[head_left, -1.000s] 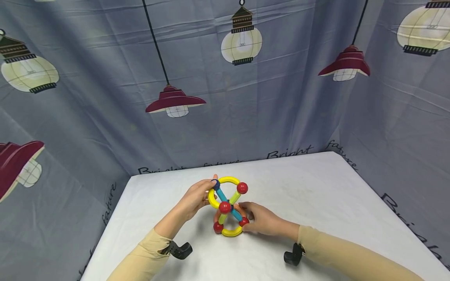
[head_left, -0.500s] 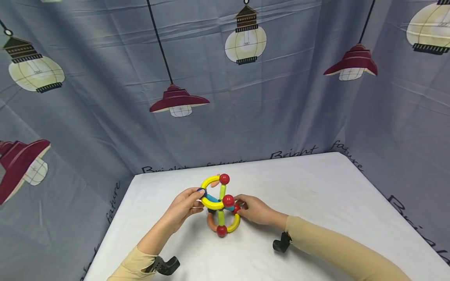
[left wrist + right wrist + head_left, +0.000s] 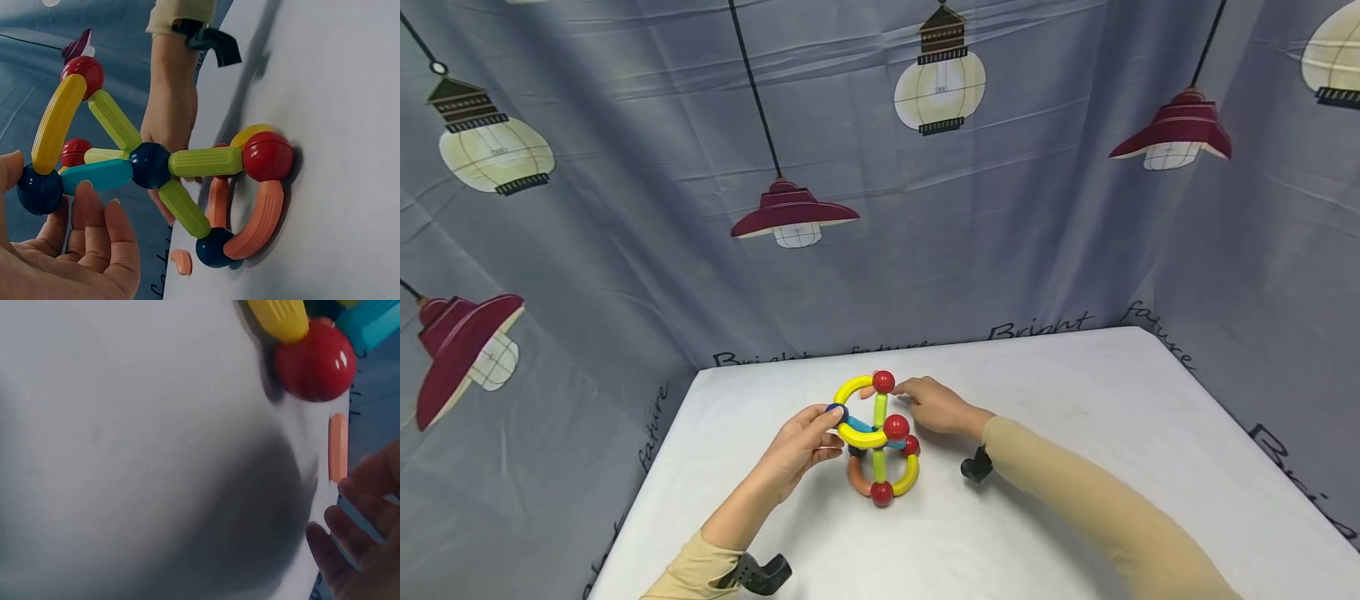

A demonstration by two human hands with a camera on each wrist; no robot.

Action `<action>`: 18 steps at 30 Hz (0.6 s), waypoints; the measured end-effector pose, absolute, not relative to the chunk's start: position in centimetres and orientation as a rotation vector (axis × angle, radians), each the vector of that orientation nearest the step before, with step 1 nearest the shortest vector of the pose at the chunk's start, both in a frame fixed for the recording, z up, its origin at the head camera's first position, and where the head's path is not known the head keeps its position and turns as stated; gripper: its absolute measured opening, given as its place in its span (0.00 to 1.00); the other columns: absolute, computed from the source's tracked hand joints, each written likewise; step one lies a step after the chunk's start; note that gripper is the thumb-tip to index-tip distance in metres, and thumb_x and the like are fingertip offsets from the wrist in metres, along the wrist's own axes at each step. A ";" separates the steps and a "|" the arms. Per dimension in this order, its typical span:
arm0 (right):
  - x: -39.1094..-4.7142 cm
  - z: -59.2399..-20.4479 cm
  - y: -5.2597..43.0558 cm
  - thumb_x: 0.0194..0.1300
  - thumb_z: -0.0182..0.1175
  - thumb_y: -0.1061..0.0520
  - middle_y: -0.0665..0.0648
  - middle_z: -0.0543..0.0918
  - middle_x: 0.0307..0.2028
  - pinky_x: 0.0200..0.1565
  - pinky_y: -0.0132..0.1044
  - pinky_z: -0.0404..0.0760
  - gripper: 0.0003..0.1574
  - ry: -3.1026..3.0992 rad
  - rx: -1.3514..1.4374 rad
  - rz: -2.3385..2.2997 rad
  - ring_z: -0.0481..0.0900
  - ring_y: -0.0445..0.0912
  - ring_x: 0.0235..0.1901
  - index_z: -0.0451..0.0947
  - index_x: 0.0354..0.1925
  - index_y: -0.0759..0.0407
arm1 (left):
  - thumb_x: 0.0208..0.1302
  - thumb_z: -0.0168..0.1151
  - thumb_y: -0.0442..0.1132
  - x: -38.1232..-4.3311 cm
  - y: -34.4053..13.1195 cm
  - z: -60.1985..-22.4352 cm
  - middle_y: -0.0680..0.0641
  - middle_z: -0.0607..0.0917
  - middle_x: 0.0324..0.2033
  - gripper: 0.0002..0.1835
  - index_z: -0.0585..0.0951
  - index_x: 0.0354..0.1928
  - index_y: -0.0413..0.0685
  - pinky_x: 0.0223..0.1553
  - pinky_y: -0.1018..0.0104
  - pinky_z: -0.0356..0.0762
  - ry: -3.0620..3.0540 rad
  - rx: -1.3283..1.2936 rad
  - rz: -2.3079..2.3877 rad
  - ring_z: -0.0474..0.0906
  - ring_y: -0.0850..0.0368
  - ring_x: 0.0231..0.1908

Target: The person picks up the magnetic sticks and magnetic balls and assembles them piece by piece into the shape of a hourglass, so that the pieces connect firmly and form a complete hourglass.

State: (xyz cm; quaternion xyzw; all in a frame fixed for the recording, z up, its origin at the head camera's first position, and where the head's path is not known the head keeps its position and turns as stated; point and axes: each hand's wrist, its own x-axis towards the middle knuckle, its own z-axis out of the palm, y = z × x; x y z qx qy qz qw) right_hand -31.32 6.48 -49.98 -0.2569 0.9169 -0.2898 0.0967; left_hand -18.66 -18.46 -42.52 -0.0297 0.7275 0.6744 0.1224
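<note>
A ball-and-stick construction toy (image 3: pixel 880 437) stands on the table, built of red and dark blue balls joined by yellow, orange, lime green and light blue rods. My left hand (image 3: pixel 801 450) pinches a dark blue ball (image 3: pixel 39 190) at its upper left, fingertips also against the light blue rod (image 3: pixel 100 175). Behind the toy lies a loose orange curved rod (image 3: pixel 338 447), partly hidden in the head view. Reaching toward that rod, my right hand (image 3: pixel 942 408) has its fingers extended and loosely bent, with nothing between them; a small gap shows in the right wrist view.
The toy rests on a white-covered table (image 3: pixel 1037 392). A grey-blue curtain (image 3: pixel 850 283) printed with lamps and lettering hangs behind and at both sides. Each wrist carries a black camera mount, such as the right mount (image 3: pixel 977 465).
The toy has turned and tilted in my left hand's grip, then stayed put. My right hand has let go of the red ball at its right and moved back behind the toy toward the loose orange rod.
</note>
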 end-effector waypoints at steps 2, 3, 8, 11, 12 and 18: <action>-32.0 -50.0 5.5 0.69 0.60 0.60 0.52 0.76 0.67 0.69 0.57 0.66 0.31 2.699 -0.838 -0.794 0.69 0.53 0.67 0.76 0.68 0.43 | 0.67 0.66 0.60 -18.7 -18.5 -42.6 0.44 0.84 0.41 0.36 0.74 0.62 0.38 0.48 0.62 0.83 2.135 -0.086 1.963 0.81 0.48 0.42; -32.3 -50.0 5.1 0.68 0.63 0.58 0.52 0.74 0.69 0.69 0.59 0.64 0.33 2.684 -0.862 -0.777 0.67 0.54 0.68 0.75 0.69 0.39 | 0.67 0.66 0.61 -18.6 -18.5 -42.6 0.43 0.84 0.41 0.36 0.74 0.62 0.38 0.48 0.62 0.83 2.141 -0.086 1.959 0.81 0.49 0.41; -33.3 -49.7 4.1 0.58 0.76 0.49 0.53 0.69 0.72 0.67 0.64 0.65 0.46 2.679 -0.847 -0.667 0.59 0.57 0.72 0.70 0.72 0.31 | 0.68 0.65 0.60 -18.7 -18.2 -42.5 0.43 0.83 0.41 0.35 0.74 0.61 0.37 0.49 0.61 0.83 2.144 -0.068 1.955 0.81 0.47 0.43; -33.7 -49.5 3.6 0.56 0.77 0.52 0.53 0.65 0.75 0.68 0.64 0.64 0.53 2.701 -0.834 -0.548 0.54 0.57 0.75 0.66 0.75 0.36 | 0.68 0.65 0.60 -18.7 -18.2 -42.6 0.43 0.83 0.41 0.35 0.74 0.60 0.37 0.48 0.62 0.83 2.146 -0.068 1.951 0.81 0.45 0.44; -33.8 -49.4 3.5 0.56 0.76 0.54 0.53 0.64 0.76 0.68 0.63 0.64 0.54 2.705 -0.838 -0.518 0.54 0.57 0.75 0.65 0.76 0.38 | 0.68 0.65 0.60 -18.7 -18.3 -42.6 0.43 0.83 0.41 0.34 0.74 0.60 0.37 0.47 0.62 0.83 2.148 -0.073 1.950 0.81 0.45 0.44; -34.2 -49.4 2.6 0.60 0.73 0.56 0.55 0.65 0.75 0.66 0.56 0.70 0.48 2.699 -0.828 -0.433 0.65 0.54 0.70 0.68 0.75 0.39 | 0.69 0.64 0.60 -18.6 -18.6 -42.6 0.42 0.83 0.41 0.34 0.74 0.61 0.38 0.48 0.62 0.83 2.158 -0.081 1.946 0.81 0.45 0.44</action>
